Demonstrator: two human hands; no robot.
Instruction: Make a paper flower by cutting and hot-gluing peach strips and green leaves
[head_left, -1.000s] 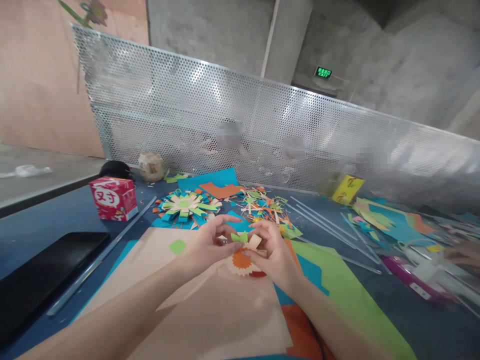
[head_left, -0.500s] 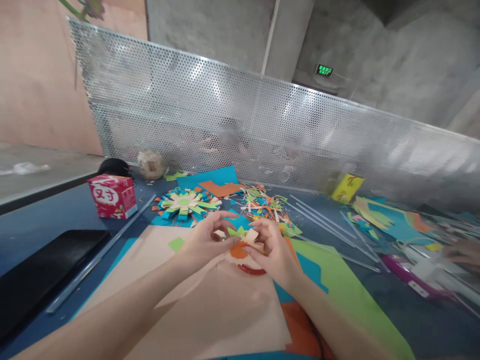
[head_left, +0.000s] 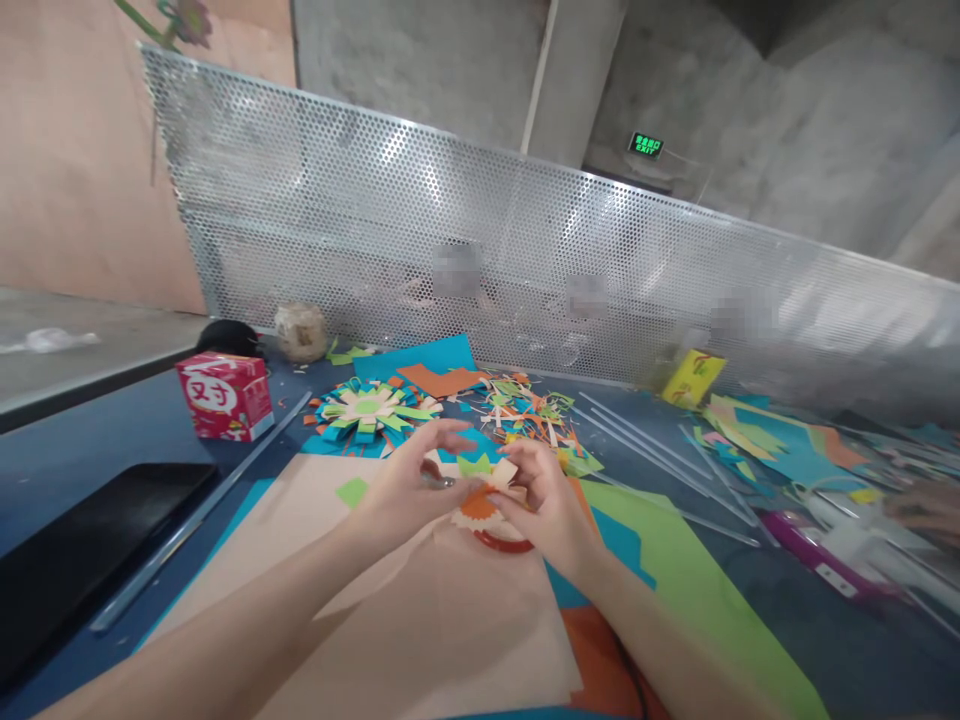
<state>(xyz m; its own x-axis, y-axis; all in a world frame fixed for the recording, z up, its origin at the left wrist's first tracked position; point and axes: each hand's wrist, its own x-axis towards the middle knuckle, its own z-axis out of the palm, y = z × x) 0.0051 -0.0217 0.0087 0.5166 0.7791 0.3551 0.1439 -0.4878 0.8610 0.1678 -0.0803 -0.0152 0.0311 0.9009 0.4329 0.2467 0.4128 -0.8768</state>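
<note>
A small layered paper flower point(head_left: 478, 503) with an orange middle, fringed cream edge and green points sits between my hands. My right hand point(head_left: 546, 497) pinches its right side, by a cream paper tab point(head_left: 502, 474). My left hand point(head_left: 416, 482) reaches in from the left; its thumb touches the flower while the upper fingers stand apart above it. Part of the flower is hidden by the thumbs. Under it shows a curved red piece point(head_left: 504, 542), its kind unclear. Large cream paper point(head_left: 420, 620) lies beneath both hands, with a green paper square point(head_left: 352, 492) on it.
A finished-looking fringed flower point(head_left: 369, 406) and a heap of paper strips point(head_left: 529, 405) lie behind. Left are a red box point(head_left: 225, 396) and black slab point(head_left: 97, 560). Clear sticks point(head_left: 660, 450), green sheet point(head_left: 697, 580) and a purple-and-white tool point(head_left: 821, 560) lie right. Perforated metal mesh point(head_left: 375, 220) stands behind.
My left fingers have lifted and spread slightly away from the flower's top. My right hand keeps nearly the same grip and place.
</note>
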